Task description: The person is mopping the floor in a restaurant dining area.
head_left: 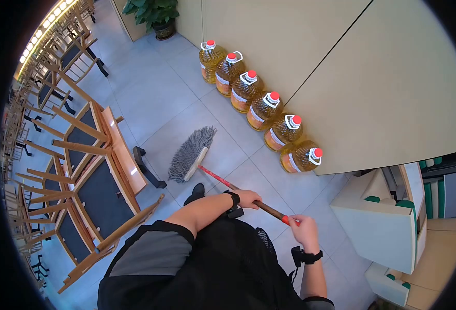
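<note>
My left hand (248, 199) is wrapped round the middle of a mop handle (217, 178), which is red near the head and brown further up. Close to the handle's red upper end, my right hand (304, 230) grips it too. The mop's grey string head (191, 153) lies flat on the tiled floor, left of centre, beyond a dark shoe (194, 192). Both wrists wear black bands. Several large bottles of yellow oil (264, 110) with red caps stand in a row along the wall, to the right of the mop head.
Upturned chairs (106, 191) rest on a table (122, 147) at the left, with a black table foot (149, 168) near the mop. A potted plant (163, 28) stands at the top. White cabinets (380, 227) are at the right.
</note>
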A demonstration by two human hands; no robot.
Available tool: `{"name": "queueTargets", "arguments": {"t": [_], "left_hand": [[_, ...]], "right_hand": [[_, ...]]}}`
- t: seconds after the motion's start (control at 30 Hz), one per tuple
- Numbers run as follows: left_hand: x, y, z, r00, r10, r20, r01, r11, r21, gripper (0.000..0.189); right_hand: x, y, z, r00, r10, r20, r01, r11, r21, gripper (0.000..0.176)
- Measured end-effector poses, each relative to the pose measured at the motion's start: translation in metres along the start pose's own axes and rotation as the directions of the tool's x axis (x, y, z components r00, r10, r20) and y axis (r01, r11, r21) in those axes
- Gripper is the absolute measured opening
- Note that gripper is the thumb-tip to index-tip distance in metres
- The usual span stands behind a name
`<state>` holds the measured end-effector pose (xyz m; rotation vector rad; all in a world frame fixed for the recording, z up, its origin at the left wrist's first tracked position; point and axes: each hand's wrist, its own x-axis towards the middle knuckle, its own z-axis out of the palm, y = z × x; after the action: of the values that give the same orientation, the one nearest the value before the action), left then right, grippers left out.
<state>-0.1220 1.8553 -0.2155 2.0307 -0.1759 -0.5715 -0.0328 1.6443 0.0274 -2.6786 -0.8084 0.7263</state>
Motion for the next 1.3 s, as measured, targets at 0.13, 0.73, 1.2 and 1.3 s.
{"name": "queueTargets", "arguments": {"t": [0.13,0.73,1.2,1.3], "left_hand": [[0.022,0.003,0.010,0.996,-0.068,-0.051,0.072,0.995,0.072,0.046],[-0.169,-0.144,-0.070,0.747,-0.454,-0.486,0.507,0.862,-0.027,0.029],[-0.205,-0.127,-0.038,0.674,-0.453,-0.584,0.516,0.854,-0.067,0.031],[-0.196,-0.116,-0.037,0.754,-0.364,-0.547,0.412,0.910,-0.038,0.031]], "right_hand": [[0.026,0.032,0.004,0.997,0.074,0.020,-0.076,0.994,0.080,0.029],[0.119,-0.188,0.133,0.932,-0.331,0.147,0.336,0.942,-0.015,0.030],[0.089,-0.190,0.133,0.760,-0.555,0.338,0.609,0.789,-0.075,0.025],[0.078,-0.165,0.115,0.764,-0.555,0.329,0.600,0.798,-0.045,0.024]]}}
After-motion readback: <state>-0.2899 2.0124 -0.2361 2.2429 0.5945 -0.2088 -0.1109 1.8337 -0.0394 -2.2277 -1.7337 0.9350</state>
